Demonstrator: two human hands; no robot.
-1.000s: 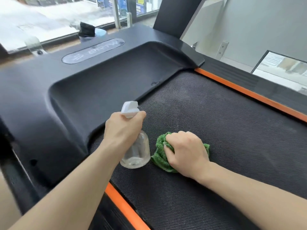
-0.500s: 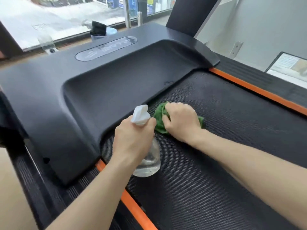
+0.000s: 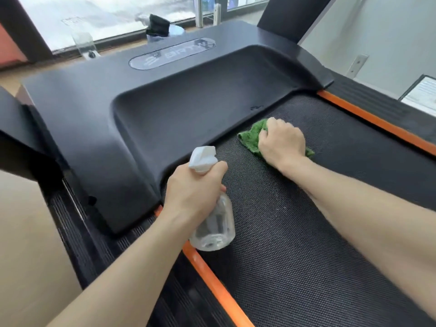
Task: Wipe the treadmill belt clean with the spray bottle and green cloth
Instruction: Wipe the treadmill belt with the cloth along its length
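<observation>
While the left hand grips the bottle, the right hand clutches the cloth on the belt; cover logo unreadable.

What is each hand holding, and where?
Left hand grips the spray bottle by its neck; right hand grips the bunched green cloth from above.

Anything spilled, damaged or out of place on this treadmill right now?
Nothing stands out. The bunched green cloth lies on the black textured belt under the right hand; the left hand grips the clear spray bottle. No puddle or tear shows.
</observation>
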